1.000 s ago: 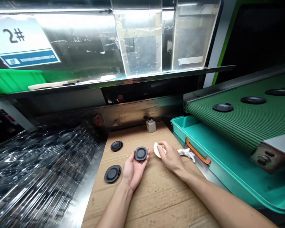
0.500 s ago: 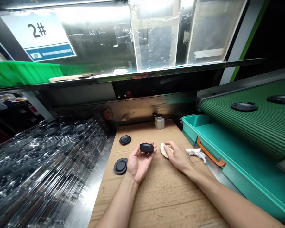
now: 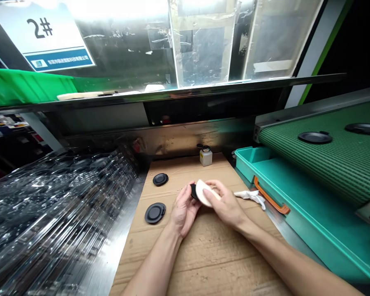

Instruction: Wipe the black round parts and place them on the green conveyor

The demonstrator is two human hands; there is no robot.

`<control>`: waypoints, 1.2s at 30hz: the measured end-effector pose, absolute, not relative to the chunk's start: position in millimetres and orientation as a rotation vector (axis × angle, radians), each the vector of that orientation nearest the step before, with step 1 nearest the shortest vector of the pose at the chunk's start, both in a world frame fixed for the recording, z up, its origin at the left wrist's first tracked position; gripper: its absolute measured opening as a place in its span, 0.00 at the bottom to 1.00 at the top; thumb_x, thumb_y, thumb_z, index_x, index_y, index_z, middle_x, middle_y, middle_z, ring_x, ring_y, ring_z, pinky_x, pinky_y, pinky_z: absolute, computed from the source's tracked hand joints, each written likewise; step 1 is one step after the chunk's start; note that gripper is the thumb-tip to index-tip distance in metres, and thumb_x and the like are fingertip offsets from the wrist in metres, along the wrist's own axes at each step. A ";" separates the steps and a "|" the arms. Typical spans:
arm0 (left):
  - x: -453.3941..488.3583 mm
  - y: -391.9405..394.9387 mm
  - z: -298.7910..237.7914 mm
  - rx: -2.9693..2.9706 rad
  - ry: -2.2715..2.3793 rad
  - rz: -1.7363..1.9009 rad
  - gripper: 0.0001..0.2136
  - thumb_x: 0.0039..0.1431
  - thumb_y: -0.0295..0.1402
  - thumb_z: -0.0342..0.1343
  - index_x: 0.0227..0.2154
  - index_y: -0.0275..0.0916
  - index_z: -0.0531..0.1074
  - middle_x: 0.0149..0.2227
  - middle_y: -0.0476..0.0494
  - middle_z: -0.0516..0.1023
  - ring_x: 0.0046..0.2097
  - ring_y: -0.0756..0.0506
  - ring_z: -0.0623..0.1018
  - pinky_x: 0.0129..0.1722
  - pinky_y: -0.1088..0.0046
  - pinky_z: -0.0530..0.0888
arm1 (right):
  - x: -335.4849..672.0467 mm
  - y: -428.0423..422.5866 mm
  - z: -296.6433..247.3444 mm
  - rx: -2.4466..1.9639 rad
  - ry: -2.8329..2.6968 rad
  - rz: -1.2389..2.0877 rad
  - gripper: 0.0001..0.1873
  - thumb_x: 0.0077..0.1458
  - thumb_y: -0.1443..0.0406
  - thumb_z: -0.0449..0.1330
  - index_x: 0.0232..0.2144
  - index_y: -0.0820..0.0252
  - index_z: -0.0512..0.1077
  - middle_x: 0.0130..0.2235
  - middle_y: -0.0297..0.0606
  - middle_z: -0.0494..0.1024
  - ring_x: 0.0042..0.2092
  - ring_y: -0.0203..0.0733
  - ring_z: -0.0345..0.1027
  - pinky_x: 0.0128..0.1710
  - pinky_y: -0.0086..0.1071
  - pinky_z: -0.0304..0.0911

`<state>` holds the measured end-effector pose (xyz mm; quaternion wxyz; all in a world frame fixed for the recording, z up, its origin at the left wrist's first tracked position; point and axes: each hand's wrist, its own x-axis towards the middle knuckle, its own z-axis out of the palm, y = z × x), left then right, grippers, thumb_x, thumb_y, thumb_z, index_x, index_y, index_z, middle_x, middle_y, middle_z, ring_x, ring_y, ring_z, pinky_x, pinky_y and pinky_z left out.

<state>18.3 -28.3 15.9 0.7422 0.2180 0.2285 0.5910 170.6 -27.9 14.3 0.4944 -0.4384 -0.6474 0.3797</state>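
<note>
My left hand (image 3: 185,209) is closed around a small black disc (image 3: 194,192), held above the cardboard sheet (image 3: 209,259). Between the thumb and fingers of my right hand (image 3: 226,204) is a round white pad (image 3: 203,193), tilted up and overlapping the disc, so most of the disc is hidden. Whether the pad presses on it I cannot tell. Left of my hands, a black round lid (image 3: 155,213) lies flat on the cardboard, and a smaller black lid (image 3: 160,179) lies farther back.
A small white bottle (image 3: 206,157) stands at the back of the cardboard. A crumpled white cloth (image 3: 251,197) lies beside the teal bin (image 3: 314,218) with its orange handle. Clear plastic trays (image 3: 55,213) fill the left. Black discs ride the green conveyor belt (image 3: 336,164).
The white pad in my right hand has come off the cardboard and moved left, up to the black disc. My left hand has turned the disc more edge-on.
</note>
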 end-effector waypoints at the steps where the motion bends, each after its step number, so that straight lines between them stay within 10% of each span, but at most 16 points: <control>1: 20.5 -29.3 15.6 0.532 0.512 1.294 0.13 0.59 0.31 0.56 0.46 0.37 0.71 0.48 0.38 0.74 0.47 0.45 0.76 0.50 0.65 0.73 | 169.8 -29.5 15.8 -1.034 -1.622 0.930 0.20 0.59 0.52 0.53 0.49 0.56 0.66 0.43 0.38 0.77 0.41 0.40 0.72 0.39 0.29 0.65; 7: 23.9 -31.0 16.3 0.610 0.572 1.207 0.14 0.60 0.35 0.55 0.46 0.36 0.71 0.48 0.37 0.74 0.46 0.42 0.76 0.48 0.57 0.73 | 189.6 -21.6 20.6 -1.356 -1.630 0.513 0.19 0.58 0.55 0.54 0.50 0.54 0.69 0.42 0.39 0.77 0.42 0.44 0.72 0.42 0.34 0.64; 24: 25.4 -30.9 14.9 0.725 0.688 1.193 0.18 0.58 0.35 0.58 0.50 0.38 0.69 0.47 0.37 0.75 0.45 0.44 0.76 0.47 0.63 0.73 | 206.4 -17.3 36.5 -1.290 -1.885 1.030 0.14 0.49 0.61 0.58 0.36 0.60 0.78 0.34 0.35 0.79 0.33 0.38 0.71 0.29 0.26 0.61; 36: 26.4 -32.0 14.8 0.727 0.684 1.187 0.17 0.57 0.33 0.59 0.49 0.38 0.70 0.48 0.37 0.75 0.45 0.44 0.77 0.49 0.60 0.73 | 211.4 -13.1 32.4 -1.480 -1.813 0.698 0.12 0.51 0.61 0.57 0.33 0.58 0.79 0.33 0.37 0.80 0.36 0.41 0.72 0.34 0.28 0.63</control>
